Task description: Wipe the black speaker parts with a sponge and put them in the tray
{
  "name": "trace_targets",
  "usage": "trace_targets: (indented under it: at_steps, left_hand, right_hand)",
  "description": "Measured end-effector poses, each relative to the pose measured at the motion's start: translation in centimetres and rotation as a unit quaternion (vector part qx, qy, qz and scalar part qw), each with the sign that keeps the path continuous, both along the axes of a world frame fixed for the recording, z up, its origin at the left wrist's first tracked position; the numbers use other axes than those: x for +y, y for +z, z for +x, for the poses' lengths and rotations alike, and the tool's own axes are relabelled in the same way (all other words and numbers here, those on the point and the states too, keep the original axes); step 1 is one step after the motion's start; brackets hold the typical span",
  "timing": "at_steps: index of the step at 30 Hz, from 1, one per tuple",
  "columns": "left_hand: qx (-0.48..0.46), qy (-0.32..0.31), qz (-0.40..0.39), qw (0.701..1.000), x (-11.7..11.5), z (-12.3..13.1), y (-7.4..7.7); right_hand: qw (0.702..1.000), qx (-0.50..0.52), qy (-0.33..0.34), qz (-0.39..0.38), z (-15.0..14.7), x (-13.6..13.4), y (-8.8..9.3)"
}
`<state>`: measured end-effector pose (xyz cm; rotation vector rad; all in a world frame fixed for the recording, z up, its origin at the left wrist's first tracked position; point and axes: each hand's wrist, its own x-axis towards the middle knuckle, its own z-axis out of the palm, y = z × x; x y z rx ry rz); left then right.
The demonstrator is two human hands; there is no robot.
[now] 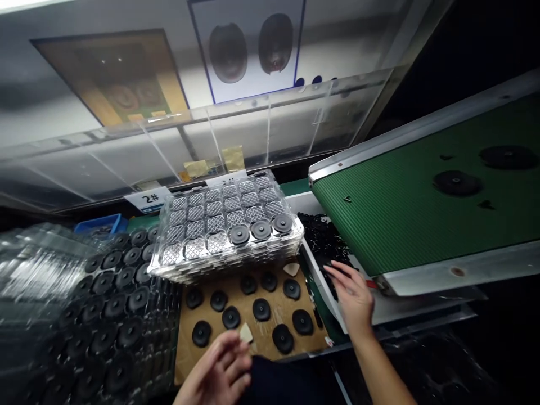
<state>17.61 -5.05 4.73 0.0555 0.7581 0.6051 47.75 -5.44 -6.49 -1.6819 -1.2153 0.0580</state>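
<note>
My right hand [354, 297] is over the white-walled bin [323, 281] of black scraps [324, 236]. Its fingertips are pinched at a small dark piece [323, 263], whose shape is hard to make out against the scraps. My left hand [221, 368] is low at the front, palm turned inward, fingers loosely curled and apart. Beside its fingertips is a pale triangular piece [246, 333]; whether they touch cannot be told. Several round black discs with small centre hubs, one a black disc [261, 309], lie on the brown board [270, 359] between my hands.
A stack of clear trays [228, 259] stands behind the board, three discs in the top tray's front row. More disc-filled trays [113, 304] are at left, near a blue bin [99, 225]. At right, a green conveyor belt [405, 219] carries discs and small scraps.
</note>
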Motion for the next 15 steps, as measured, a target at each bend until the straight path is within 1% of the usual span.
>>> trace_targets:
  at_steps: [2,4,5,7,9,11,13,15]
  left_hand:
    - [-0.027,0.031,-0.036,0.998,0.0,2.0,-0.9]
    - [-0.09,0.026,-0.079,0.992,-0.2,3.7,-1.4]
    - [-0.123,0.021,-0.09,0.988,-0.3,4.3,-1.6]
    - [-0.155,0.032,-0.105,0.982,-0.6,4.8,-1.8]
    - [-0.163,0.056,-0.11,0.979,-0.9,4.4,-1.9]
    - [-0.171,0.076,-0.108,0.976,-1.3,3.6,-1.9]
    - [-0.186,0.093,-0.088,0.974,-1.6,2.6,-1.6]
    - [-0.201,0.11,-0.058,0.972,-1.9,1.7,-1.2]
  right_hand:
    - [0.994,0.0,0.108,0.025,-3.8,-1.4,3.2]
    - [0.975,-0.01,0.216,0.048,-7.4,-2.8,5.7]
    - [0.961,-0.03,0.271,0.052,-8.9,-3.4,6.5]
    - [0.93,-0.078,0.357,0.048,-10.8,-4.5,7.2]
    - [0.91,-0.106,0.4,0.02,-11.6,-5.4,7.1]
    - [0.91,-0.096,0.403,-0.034,-11.7,-6.0,6.9]
    - [0.906,-0.079,0.405,-0.092,-11.7,-6.4,7.1]
    - [0.899,-0.065,0.415,-0.122,-12.0,-6.3,7.5]
